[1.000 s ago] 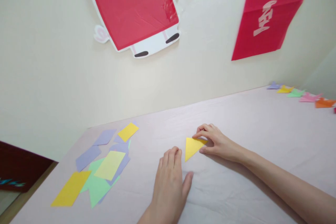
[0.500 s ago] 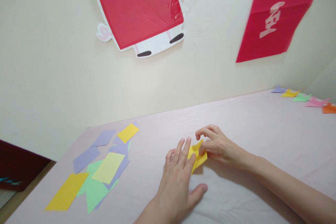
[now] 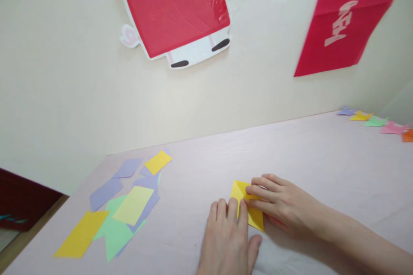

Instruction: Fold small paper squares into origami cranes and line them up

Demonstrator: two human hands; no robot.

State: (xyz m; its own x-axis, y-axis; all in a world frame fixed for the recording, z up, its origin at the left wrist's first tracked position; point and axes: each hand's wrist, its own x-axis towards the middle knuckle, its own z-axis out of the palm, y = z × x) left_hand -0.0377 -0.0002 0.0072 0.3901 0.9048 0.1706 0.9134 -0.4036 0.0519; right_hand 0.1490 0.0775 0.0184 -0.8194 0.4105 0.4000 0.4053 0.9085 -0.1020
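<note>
The left hand (image 3: 227, 236) and right hand (image 3: 287, 202) hide parts of the yellow paper (image 3: 256, 218), low in the middle. The top edge cuts off the big red picture (image 3: 177, 8) and the red sign (image 3: 355, 25). The right edge cuts off the orange paper (image 3: 408, 135). Blue marks (image 3: 11, 219), lower left, look too blurry to read.

This looked like a room in a home. The plain far wall (image 3: 80, 90) carried a red-and-white cartoon cutout (image 3: 180, 8) and, right of it, a red lettered banner (image 3: 361, 30), while wrinkled pale cloth (image 3: 309, 150) lay spread below.
</note>
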